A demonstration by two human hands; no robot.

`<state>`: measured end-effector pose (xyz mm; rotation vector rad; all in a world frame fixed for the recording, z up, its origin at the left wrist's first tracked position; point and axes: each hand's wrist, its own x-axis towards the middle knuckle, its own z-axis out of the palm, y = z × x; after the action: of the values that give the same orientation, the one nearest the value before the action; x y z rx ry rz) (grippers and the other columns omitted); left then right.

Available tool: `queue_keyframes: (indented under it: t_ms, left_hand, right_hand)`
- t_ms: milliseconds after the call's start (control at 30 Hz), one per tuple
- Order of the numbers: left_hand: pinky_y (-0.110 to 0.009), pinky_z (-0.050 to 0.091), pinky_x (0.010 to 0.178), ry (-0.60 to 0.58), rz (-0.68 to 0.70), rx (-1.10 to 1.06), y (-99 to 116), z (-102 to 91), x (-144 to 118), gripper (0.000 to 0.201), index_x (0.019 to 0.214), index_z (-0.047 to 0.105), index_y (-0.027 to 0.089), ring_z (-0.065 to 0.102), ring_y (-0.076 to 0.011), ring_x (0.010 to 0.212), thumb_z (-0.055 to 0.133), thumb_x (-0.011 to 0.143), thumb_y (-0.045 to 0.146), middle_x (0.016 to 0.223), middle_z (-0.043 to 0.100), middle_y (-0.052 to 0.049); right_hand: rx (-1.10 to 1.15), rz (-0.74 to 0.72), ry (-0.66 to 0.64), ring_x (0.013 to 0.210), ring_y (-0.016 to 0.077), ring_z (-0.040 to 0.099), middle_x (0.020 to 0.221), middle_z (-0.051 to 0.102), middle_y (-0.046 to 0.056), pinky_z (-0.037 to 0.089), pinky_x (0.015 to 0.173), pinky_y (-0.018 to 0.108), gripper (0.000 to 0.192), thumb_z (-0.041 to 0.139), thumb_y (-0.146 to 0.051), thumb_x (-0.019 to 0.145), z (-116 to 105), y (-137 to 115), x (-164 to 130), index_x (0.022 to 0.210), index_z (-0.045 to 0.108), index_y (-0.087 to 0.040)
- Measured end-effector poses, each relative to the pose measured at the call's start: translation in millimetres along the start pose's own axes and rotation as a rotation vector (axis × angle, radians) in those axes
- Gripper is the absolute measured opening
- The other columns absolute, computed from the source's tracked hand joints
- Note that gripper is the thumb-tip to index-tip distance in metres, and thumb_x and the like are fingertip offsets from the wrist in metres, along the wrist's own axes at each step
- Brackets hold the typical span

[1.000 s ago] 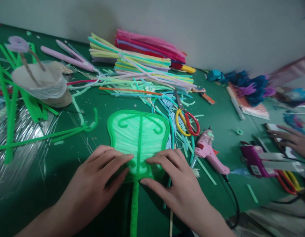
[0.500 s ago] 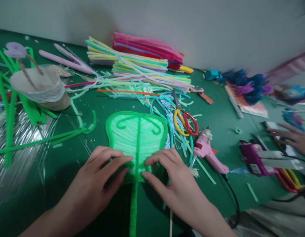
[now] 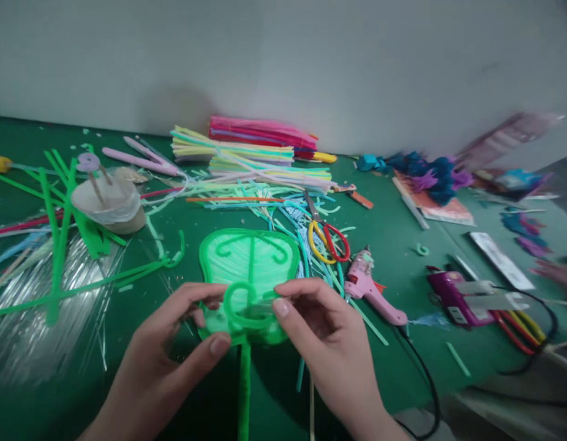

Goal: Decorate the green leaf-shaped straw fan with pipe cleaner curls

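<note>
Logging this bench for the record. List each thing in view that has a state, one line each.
green leaf fan: flat on the table, near end lifted by both hands
left hand: pinching the fan's base
right hand: pinching the fan's base
scissors: lying flat, blades shut
pink glue gun: lying on its side, unheld
paper cup: tipped over

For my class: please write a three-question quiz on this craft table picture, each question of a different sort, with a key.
1. True or false: the left hand and the right hand both touch the green leaf fan.
2. Which lies nearest the right hand? A pink glue gun; B cup; C purple glue gun.
3. Fill in: the scissors have one yellow handle and one ____ handle.

Key: 1 true. 2 A. 3 red.
</note>
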<state>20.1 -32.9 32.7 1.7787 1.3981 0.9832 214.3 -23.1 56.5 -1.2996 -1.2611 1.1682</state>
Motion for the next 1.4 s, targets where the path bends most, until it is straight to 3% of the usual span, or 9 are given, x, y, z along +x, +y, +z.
queue_keyframes:
  t_ms: [133, 267, 433, 733, 900, 1100, 1233, 1400]
  left_hand:
    - [-0.022, 0.053, 0.057, 0.010, -0.078, -0.170, 29, 12.1, 0, 0.015, 0.095, 0.067, 0.025, 0.065, -0.0131, 0.064, 0.059, 0.089, 0.036, 0.082, 0.071, 0.002]
    - [-0.021, 0.049, 0.053, 0.076, -0.138, -0.162, 46, 14.8, 9, 0.026, 0.072, 0.065, 0.021, 0.060, -0.0127, 0.058, 0.057, 0.089, 0.039, 0.063, 0.063, 0.003]
    - [-0.021, 0.043, 0.050, 0.058, -0.185, -0.193, 54, 13.4, 23, 0.036, 0.067, 0.058, 0.020, 0.053, -0.0130, 0.058, 0.055, 0.088, 0.049, 0.061, 0.054, 0.003]
    - [-0.022, 0.036, 0.054, 0.035, 0.016, -0.037, 69, 19.0, 31, 0.037, 0.063, 0.047, 0.021, 0.043, -0.0121, 0.058, 0.054, 0.090, 0.044, 0.061, 0.042, 0.004]
    - [-0.022, 0.038, 0.053, -0.090, -0.031, -0.101, 72, 17.0, 28, 0.038, 0.067, 0.051, 0.021, 0.046, -0.0126, 0.058, 0.047, 0.093, 0.047, 0.062, 0.044, 0.004]
    - [-0.022, 0.037, 0.055, -0.018, 0.069, 0.003, 72, 16.7, 30, 0.036, 0.064, 0.046, 0.020, 0.045, -0.0117, 0.059, 0.051, 0.093, 0.040, 0.062, 0.043, 0.005]
    - [-0.022, 0.035, 0.054, -0.126, 0.097, 0.000, 72, 15.0, 30, 0.037, 0.063, 0.042, 0.020, 0.043, -0.0112, 0.057, 0.048, 0.095, 0.039, 0.061, 0.044, 0.005]
    - [-0.022, 0.037, 0.060, -0.215, 0.202, 0.072, 69, 13.3, 31, 0.036, 0.064, 0.041, 0.020, 0.047, -0.0115, 0.063, 0.044, 0.097, 0.034, 0.065, 0.046, 0.004]
  right_hand:
    - [0.200, 0.003, 0.030, 0.063, 0.0114, 0.061, 0.073, 0.065, 0.000, 0.052, 0.055, 0.020, 0.010, 0.069, -0.028, 0.083, 13, -9, -5, 0.087, 0.065, -0.021]
    - [0.303, 0.040, -0.028, 0.063, 0.0118, 0.061, 0.072, 0.063, -0.001, 0.053, 0.057, 0.022, 0.018, 0.073, -0.034, 0.080, 13, -12, -6, 0.088, 0.064, -0.021]
    - [0.320, 0.009, -0.060, 0.069, 0.0124, 0.062, 0.077, 0.065, 0.000, 0.052, 0.060, 0.022, 0.020, 0.074, -0.035, 0.078, 2, -15, -2, 0.087, 0.063, -0.020]
    - [0.313, -0.071, -0.070, 0.079, 0.0140, 0.065, 0.087, 0.070, 0.003, 0.054, 0.068, 0.025, 0.021, 0.074, -0.033, 0.079, -23, -32, 11, 0.095, 0.069, -0.020]
    - [0.309, -0.101, -0.133, 0.076, 0.0137, 0.065, 0.081, 0.071, 0.001, 0.053, 0.071, 0.027, 0.016, 0.078, -0.028, 0.074, -31, -39, 12, 0.086, 0.070, -0.020]
    - [0.318, -0.081, -0.123, 0.069, 0.0125, 0.063, 0.076, 0.069, 0.000, 0.051, 0.064, 0.025, 0.016, 0.073, -0.032, 0.078, -30, -38, 11, 0.088, 0.069, -0.020]
    - [0.282, -0.077, -0.119, 0.075, 0.0134, 0.064, 0.080, 0.069, 0.000, 0.051, 0.069, 0.025, 0.020, 0.078, -0.029, 0.073, -33, -36, 15, 0.088, 0.068, -0.020]
    - [0.084, -0.062, -0.312, 0.074, 0.0120, 0.060, 0.084, 0.068, 0.000, 0.047, 0.063, 0.022, 0.015, 0.072, -0.029, 0.081, -46, -40, 22, 0.094, 0.071, -0.021]
